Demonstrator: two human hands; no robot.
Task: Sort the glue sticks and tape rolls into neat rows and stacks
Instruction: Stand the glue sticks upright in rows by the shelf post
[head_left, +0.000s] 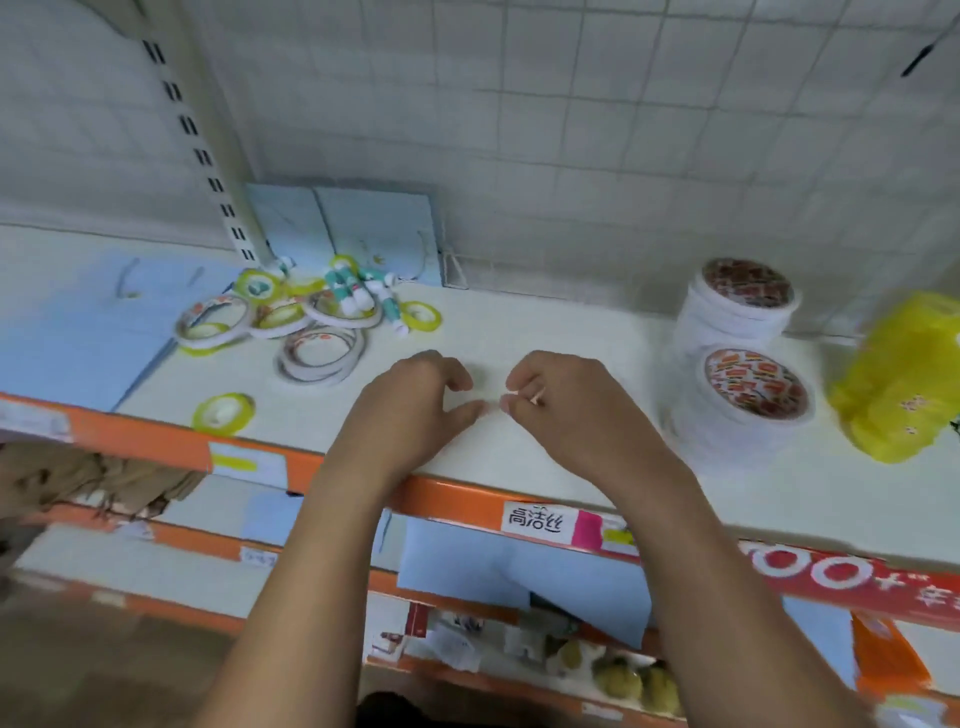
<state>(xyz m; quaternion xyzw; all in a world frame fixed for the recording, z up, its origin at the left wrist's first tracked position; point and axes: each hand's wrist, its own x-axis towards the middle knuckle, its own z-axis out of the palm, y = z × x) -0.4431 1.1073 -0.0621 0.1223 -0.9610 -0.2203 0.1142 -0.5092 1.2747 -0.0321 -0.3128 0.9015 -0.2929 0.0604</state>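
Observation:
On a white shelf (545, 322) lies a loose heap of tape rolls (317, 358) and green-and-white glue sticks (358, 291) at the back left. A single yellow tape roll (223, 413) sits alone near the front edge. Two tall stacks of white tape rolls stand at the right, one in front (748, 405) and one behind (743, 301). My left hand (415, 400) and my right hand (561, 400) hover side by side over the bare middle of the shelf, fingers loosely curled, holding nothing that I can make out.
Light blue paper bags lean on the back wall (374, 228) and lie flat at the left (88, 332). A yellow plastic bag (904, 374) sits at the far right. The orange shelf edge (457, 499) carries price labels, with lower shelves beneath.

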